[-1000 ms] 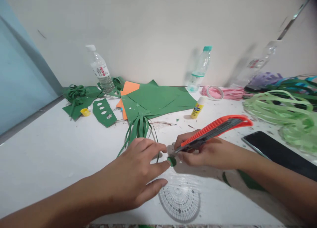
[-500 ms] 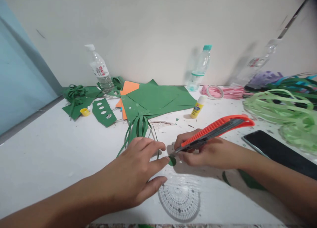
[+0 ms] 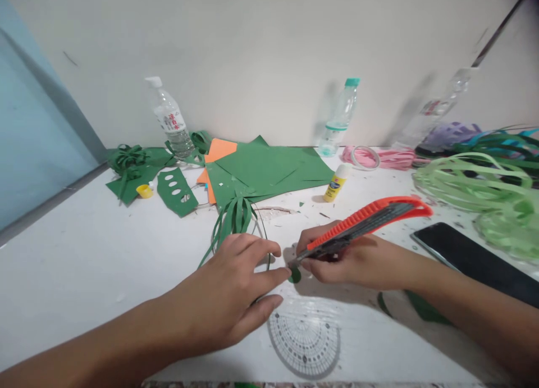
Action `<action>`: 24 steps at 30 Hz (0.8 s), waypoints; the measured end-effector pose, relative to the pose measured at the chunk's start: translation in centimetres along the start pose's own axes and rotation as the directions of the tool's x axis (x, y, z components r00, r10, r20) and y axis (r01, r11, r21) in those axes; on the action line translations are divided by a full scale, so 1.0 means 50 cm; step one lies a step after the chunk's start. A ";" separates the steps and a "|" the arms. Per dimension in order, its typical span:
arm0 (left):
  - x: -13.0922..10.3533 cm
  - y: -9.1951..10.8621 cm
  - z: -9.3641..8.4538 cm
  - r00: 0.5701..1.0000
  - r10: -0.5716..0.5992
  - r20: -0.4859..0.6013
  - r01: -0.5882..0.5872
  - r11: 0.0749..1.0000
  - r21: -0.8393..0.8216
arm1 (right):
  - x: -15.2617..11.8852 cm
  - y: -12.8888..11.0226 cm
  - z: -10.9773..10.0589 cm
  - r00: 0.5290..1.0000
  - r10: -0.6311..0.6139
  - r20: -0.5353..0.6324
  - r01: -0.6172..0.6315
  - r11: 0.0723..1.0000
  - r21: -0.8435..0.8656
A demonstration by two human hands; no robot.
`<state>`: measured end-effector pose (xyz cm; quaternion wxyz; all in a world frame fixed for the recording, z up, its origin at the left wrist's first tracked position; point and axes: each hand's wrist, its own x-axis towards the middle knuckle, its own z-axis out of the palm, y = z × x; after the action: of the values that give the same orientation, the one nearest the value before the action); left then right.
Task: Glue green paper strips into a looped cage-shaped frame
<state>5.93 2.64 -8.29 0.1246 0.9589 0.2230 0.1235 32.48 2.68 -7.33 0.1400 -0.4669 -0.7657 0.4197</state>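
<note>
My right hand (image 3: 332, 259) grips an orange utility knife (image 3: 362, 222), its handle slanting up to the right and its blade pointing down to the left. The blade tip is at a small green paper disc (image 3: 295, 274) on the white table. My left hand (image 3: 248, 290) lies with its fingers spread, one fingertip at the left edge of the disc. Part of the disc is hidden by that finger and the blade. Just below the hands lies a clear protractor (image 3: 305, 343).
Green paper sheets (image 3: 261, 169) lie behind the hands, beside a glue stick (image 3: 337, 183). A phone (image 3: 471, 259) and light green paper strips (image 3: 471, 174) are on the right. Water bottles (image 3: 170, 118) stand by the wall. A green piece with oval holes (image 3: 177, 191) lies left.
The knife tip has shifted very slightly left and down over the disc. My left fingertip has edged a little to the right, covering more of it.
</note>
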 end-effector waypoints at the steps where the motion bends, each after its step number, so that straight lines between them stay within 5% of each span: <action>1: 0.000 0.000 0.001 1.000 -0.006 -0.002 0.006 1.000 0.001 | 0.000 0.001 0.000 1.000 0.001 -0.003 -0.001 1.000 0.005; 24: 0.000 0.005 -0.001 0.998 -0.024 0.055 0.026 0.999 -0.044 | 0.002 -0.001 -0.003 1.000 0.012 0.009 -0.012 1.000 0.013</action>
<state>6.02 2.43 -8.17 0.1535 0.9560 0.2287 0.1008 32.47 2.81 -7.21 0.1370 -0.4685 -0.7607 0.4277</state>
